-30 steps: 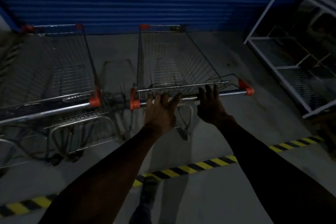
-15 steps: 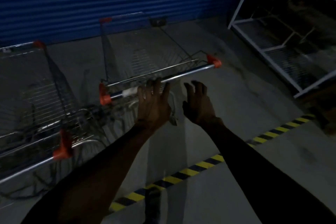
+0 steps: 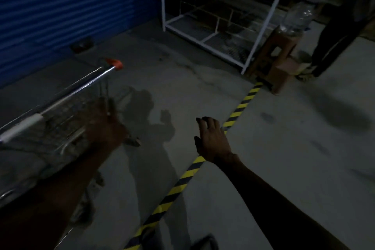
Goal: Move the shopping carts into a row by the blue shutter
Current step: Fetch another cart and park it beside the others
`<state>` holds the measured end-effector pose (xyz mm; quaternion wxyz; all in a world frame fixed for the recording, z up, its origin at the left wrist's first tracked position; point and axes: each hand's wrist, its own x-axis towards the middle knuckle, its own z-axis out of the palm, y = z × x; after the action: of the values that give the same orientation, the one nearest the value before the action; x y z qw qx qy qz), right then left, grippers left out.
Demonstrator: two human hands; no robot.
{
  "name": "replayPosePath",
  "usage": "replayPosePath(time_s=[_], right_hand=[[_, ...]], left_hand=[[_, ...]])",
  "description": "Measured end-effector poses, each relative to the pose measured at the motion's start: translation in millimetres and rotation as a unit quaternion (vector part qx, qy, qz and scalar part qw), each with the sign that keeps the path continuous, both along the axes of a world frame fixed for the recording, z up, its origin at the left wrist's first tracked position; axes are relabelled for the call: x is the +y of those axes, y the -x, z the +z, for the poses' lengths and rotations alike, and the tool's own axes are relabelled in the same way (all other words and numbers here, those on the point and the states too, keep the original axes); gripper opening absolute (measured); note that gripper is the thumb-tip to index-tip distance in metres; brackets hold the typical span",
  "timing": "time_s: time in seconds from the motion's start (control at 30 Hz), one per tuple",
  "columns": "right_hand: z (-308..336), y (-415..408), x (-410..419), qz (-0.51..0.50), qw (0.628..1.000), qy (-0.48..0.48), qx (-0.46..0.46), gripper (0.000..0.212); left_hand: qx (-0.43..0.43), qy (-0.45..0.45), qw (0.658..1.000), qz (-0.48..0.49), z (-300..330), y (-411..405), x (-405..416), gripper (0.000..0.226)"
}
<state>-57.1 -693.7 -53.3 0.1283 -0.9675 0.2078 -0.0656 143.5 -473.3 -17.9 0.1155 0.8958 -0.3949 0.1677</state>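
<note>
**Both hands off the cart handle, cart by the shutter**

Right hand (image 3: pixel 213 140) was held out over the floor with nothing in its grip — fingers loosely spread and slightly bent, palm down, above the yellow-and-black floor tape (image 3: pixel 182 178). Left hand (image 3: pixel 105 126) was motion-blurred; it sat just below the right end of the cart's handle, in front of the wire basket. Grip of this hand could not be told: the blur hid the fingers, and contact with the cart could not be confirmed.

Shopping cart (image 3: pixel 60 119) stood at the left edge of view, only partly in frame. Its chrome handle bar (image 3: pixel 81 87) ran diagonally up to an orange end cap (image 3: pixel 114 63). The cart was on the shutter side of the tape line, near the blue shutter (image 3: pixel 71 6), which filled the upper left.

Grey concrete floor (image 3: pixel 284 148) — shadows of the arms and the cart fell across it. A white wire-shelf rack (image 3: pixel 213 26) stood right of the shutter. Beside its near corner were a brown stool (image 3: pixel 278 63) and a large clear bottle (image 3: pixel 298 16). Another person's dark trouser legs (image 3: pixel 332 36) showed at upper right.
</note>
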Motion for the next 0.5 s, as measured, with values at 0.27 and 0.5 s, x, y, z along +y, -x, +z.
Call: replayPosePath(time_s=[0.27, 0.5], right_hand=[[9, 148, -88, -0.171, 0.985, 0.029, -0.005, 0.066], [7, 288, -136, -0.357, 0.934, 0.017, 0.015, 0.065]], left_hand=[[-0.009, -0.167, 0.972, -0.165, -32, 156, -196, 0.073], [-0.035, -0.172, 0.920, -0.351, -29, 274, -312, 0.069]])
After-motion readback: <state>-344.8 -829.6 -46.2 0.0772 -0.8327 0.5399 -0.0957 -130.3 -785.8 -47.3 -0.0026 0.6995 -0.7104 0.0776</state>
